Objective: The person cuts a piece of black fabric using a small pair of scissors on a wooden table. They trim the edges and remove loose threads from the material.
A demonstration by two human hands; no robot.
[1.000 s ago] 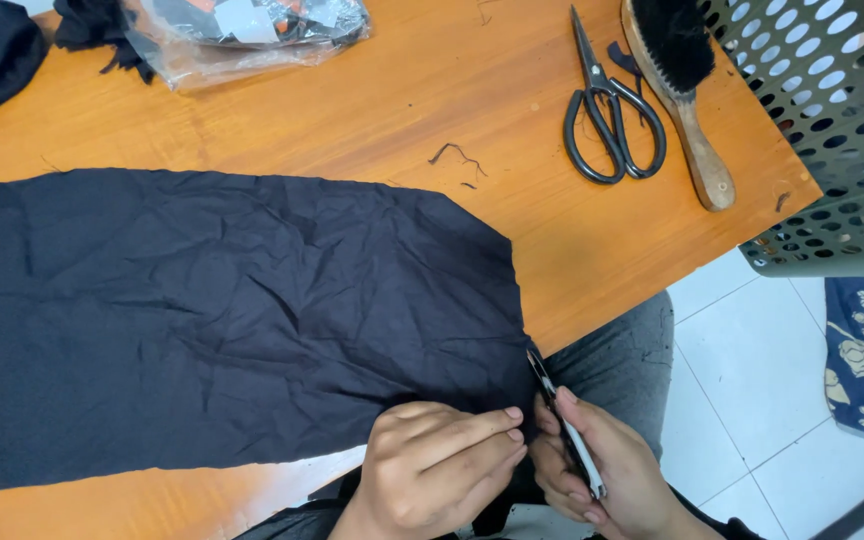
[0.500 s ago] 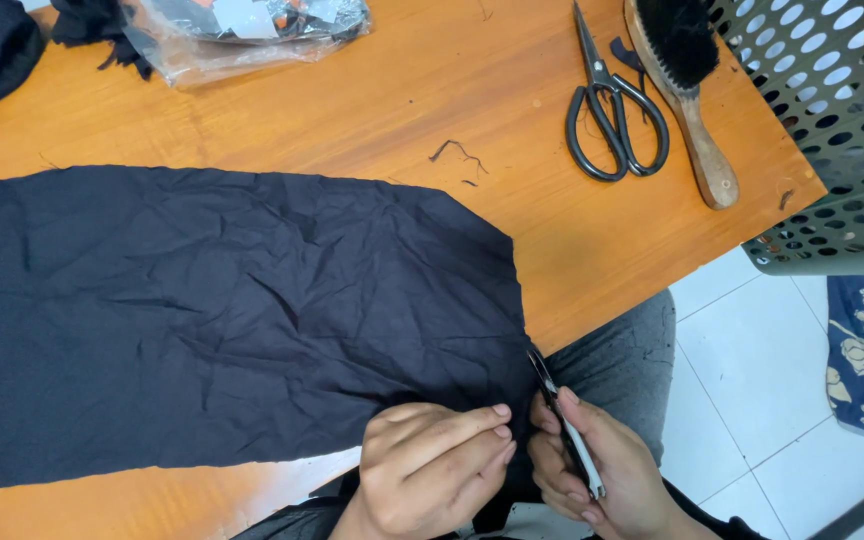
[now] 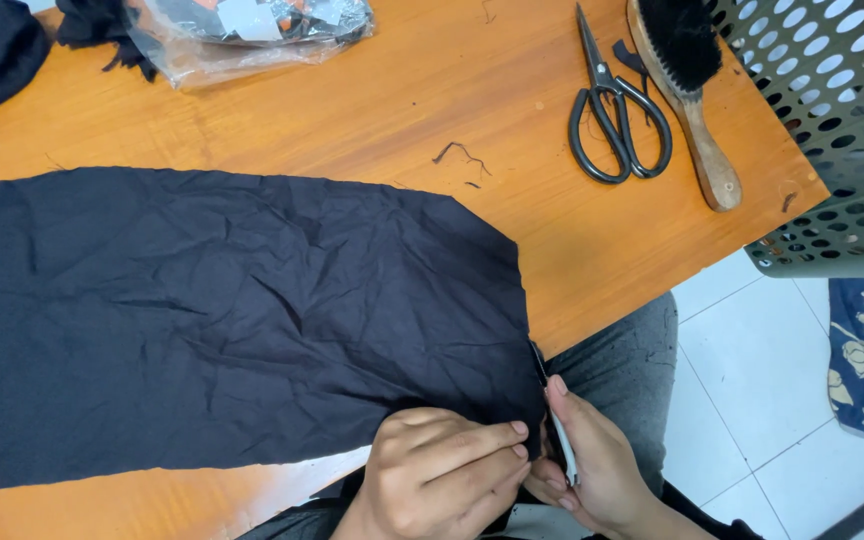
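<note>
— Cloth first: where was it?
— Black fabric (image 3: 222,320) lay spread on the bench (image 3: 432,110), its corner at five o'clock. My left hand (image 3: 437,470) pinched that edge, fingers pressed together; my right hand (image 3: 587,465) gripped a slim tool (image 3: 558,445).
— Anything else?
— Scissors (image 3: 614,110) and brush (image 3: 687,90) at one o'clock.

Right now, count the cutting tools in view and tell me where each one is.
2. The black scissors lie closed on the orange table, beside the wooden brush. A small slim tool sits in the right hand at the black fabric's corner. Others may be hidden.
</note>
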